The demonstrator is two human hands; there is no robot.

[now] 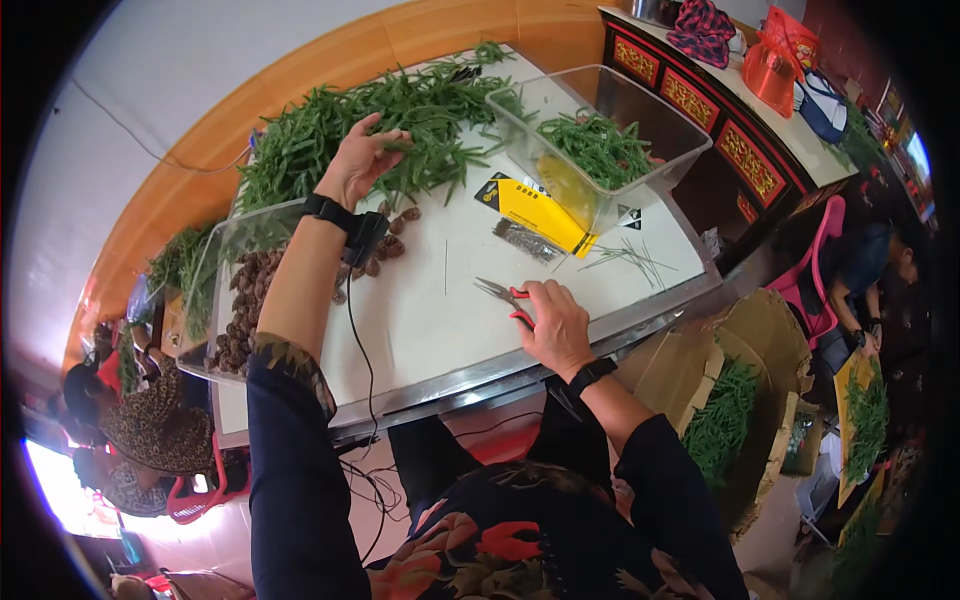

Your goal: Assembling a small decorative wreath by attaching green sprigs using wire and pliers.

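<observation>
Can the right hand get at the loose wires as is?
Likely yes: only bare tabletop shows between right hand and wires, though the pliers it holds could hamper picking.

Even, soft light brightens the white counter (420, 340), leaving faint shadows. A blown-out patch (65, 490) glares at the lower left; the right side is dimmer. Fisheye distortion curves the wooden trim (420, 38), and black rims the corners.

At the bench (425, 340) were one pair of pliers (507, 296), two clear bins (612, 207), one clear packet (528, 240), two black wristbands (592, 373), and pine cones (248, 290) and green sprigs (310, 135) too crowded to count.
</observation>
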